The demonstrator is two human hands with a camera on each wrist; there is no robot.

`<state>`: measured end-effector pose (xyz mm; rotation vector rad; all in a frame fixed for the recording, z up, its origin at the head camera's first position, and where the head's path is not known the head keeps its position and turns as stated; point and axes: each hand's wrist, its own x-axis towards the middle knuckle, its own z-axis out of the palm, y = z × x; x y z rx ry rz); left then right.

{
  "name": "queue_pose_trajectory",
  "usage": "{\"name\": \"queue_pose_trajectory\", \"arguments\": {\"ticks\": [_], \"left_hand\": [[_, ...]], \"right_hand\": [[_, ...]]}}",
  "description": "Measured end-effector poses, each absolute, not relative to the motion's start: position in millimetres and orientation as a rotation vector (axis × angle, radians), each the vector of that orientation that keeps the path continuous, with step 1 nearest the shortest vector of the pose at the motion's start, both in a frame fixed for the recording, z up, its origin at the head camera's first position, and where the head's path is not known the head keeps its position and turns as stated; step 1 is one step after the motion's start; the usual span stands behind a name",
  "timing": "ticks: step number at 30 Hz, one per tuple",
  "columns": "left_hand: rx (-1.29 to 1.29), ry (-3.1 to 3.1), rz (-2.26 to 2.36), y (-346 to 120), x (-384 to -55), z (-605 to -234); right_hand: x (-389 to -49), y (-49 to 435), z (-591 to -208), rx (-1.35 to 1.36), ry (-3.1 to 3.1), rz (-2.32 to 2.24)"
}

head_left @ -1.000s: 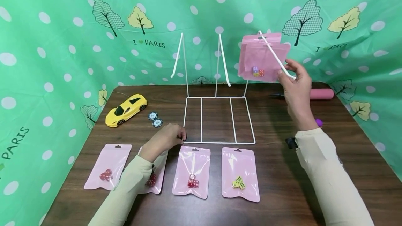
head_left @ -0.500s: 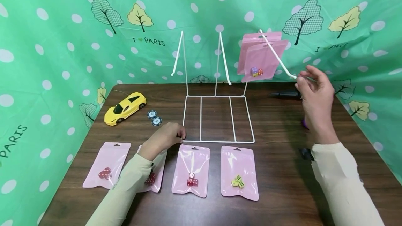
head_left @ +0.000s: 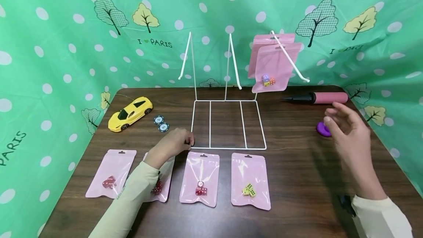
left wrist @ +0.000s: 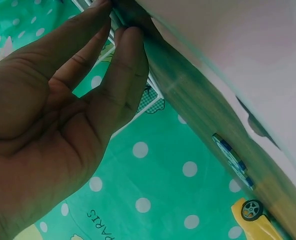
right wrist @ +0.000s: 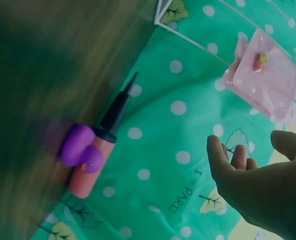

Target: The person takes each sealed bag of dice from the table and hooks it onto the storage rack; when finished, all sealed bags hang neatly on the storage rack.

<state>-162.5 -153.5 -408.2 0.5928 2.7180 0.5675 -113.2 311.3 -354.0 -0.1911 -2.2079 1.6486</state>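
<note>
A white wire display rack (head_left: 210,124) with three hooks stands on the table. My left hand (head_left: 172,144) pinches its front left corner between thumb and fingers. Pink pouches, the front pouch (head_left: 275,61) with coloured dice in its window, hang on the right hook. My right hand (head_left: 353,139) is in the air to the right, holding nothing, fingers loosely bent. In front lie pink pouches: one pouch (head_left: 110,172) with red dice, one pouch (head_left: 166,179) partly hidden by my left arm, one pouch (head_left: 199,172) with red dice and one pouch (head_left: 248,172) with yellow dice.
A yellow toy car (head_left: 130,114) and two poker chips (head_left: 161,123) lie left of the rack. On the right are a pink and black hand pump (head_left: 330,97) and a purple toy duck (right wrist: 80,147), partly behind my right hand in the head view.
My right hand has let go of the front pouch, come off the hook's end and moved right and down. The pouch now hangs lower on the hook. My left hand stays at the rack corner.
</note>
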Motion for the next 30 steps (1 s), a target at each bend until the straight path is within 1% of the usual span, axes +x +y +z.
{"name": "queue_pose_trajectory", "arguments": {"ticks": [4, 14, 20, 30], "left_hand": [[0.598, 2.718, 0.569, -153, -162, -408], [0.591, 2.716, 0.564, -153, -162, -406], [0.585, 2.717, 0.544, -153, -163, -404], [0.589, 2.71, 0.522, -152, -162, -405]], "right_hand": [[-94, 317, -364, -0.181, -2.394, 1.484], [-58, 317, -393, 0.002, -2.587, 1.422], [-47, 307, -405, 0.081, -2.822, 1.401], [-35, 284, -416, 0.183, -2.973, 1.422]]}}
